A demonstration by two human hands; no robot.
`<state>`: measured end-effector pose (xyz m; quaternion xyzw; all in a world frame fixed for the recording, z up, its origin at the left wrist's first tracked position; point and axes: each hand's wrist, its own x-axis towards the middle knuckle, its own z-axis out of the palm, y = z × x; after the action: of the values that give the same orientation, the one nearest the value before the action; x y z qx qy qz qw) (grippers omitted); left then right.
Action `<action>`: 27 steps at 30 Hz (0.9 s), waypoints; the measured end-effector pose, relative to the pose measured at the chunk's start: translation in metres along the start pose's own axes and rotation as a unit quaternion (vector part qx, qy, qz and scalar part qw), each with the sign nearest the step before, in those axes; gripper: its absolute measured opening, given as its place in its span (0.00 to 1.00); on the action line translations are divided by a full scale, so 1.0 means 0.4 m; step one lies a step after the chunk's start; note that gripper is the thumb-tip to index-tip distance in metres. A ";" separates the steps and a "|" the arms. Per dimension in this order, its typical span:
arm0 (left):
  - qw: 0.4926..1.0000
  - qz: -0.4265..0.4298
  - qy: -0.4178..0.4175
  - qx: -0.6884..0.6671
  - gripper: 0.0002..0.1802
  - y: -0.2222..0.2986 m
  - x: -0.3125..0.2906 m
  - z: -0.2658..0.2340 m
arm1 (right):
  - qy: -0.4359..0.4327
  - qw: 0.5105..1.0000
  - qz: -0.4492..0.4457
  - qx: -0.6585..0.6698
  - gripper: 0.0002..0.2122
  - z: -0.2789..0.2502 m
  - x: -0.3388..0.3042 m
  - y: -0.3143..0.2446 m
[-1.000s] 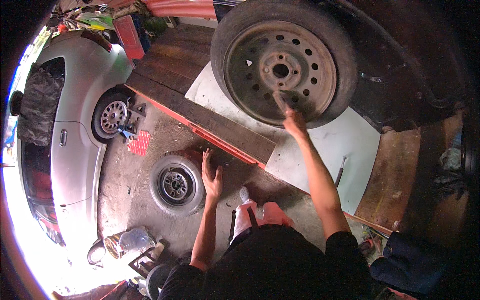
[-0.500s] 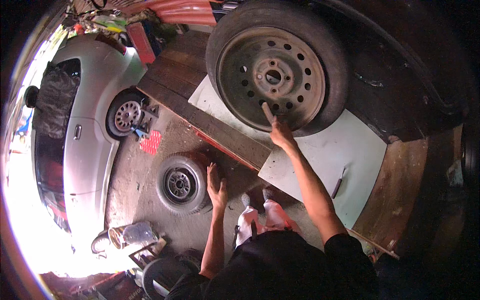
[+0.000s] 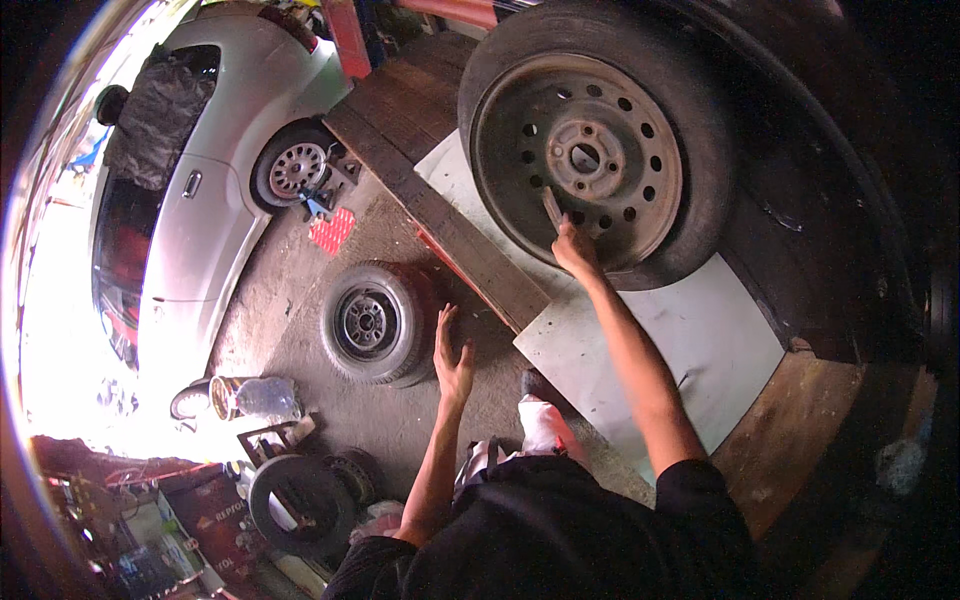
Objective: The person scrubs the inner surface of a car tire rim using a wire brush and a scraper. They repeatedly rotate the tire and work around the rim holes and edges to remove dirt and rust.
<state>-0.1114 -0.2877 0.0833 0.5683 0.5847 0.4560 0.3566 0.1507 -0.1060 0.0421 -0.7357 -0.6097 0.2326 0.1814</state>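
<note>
A large steel wheel (image 3: pixel 520 225) with its black tyre (image 3: pixel 705 130) stands tilted on a white board at the upper right. My right hand (image 3: pixel 577 250) is closed round a short, pale, flat bar (image 3: pixel 552 207), whose exact kind I cannot make out. The bar's tip lies over the lower left of the dished rim, near the ring of round holes; contact cannot be told. My left hand (image 3: pixel 453 360) hangs open, fingers spread, holding nothing. Beside it, a smaller wheel with tyre (image 3: pixel 372 322) lies on the floor.
Wooden planks (image 3: pixel 400 190) and the white board (image 3: pixel 585 345) form a raised edge right of the floor. A silver car (image 3: pixel 190 240) stands at the left, a blue jack (image 3: pixel 317 203) near its wheel. Loose tyres (image 3: pixel 300 510) and clutter sit at the lower left.
The whole view has turned and shifted as I moved. The bar's tip is now further left and higher on the rim, nearer the hub. My left hand stays open.
</note>
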 end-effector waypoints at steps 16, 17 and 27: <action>0.994 0.013 0.110 0.021 0.33 0.055 -0.035 -0.097 | 0.006 0.983 -0.037 0.180 0.14 0.082 -0.107 -0.117; 0.993 0.005 0.115 0.012 0.33 0.047 -0.043 -0.093 | -0.065 0.956 0.039 0.283 0.14 0.054 -0.126 -0.166; 0.995 -0.012 0.095 0.003 0.33 0.032 -0.099 -0.077 | -0.216 0.919 0.055 0.325 0.20 -0.022 -0.163 -0.228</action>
<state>-0.1320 -0.3315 0.1014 0.5164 0.6243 0.5015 0.3035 0.0719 -0.1526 0.1073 -0.6010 -0.4834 0.5804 0.2612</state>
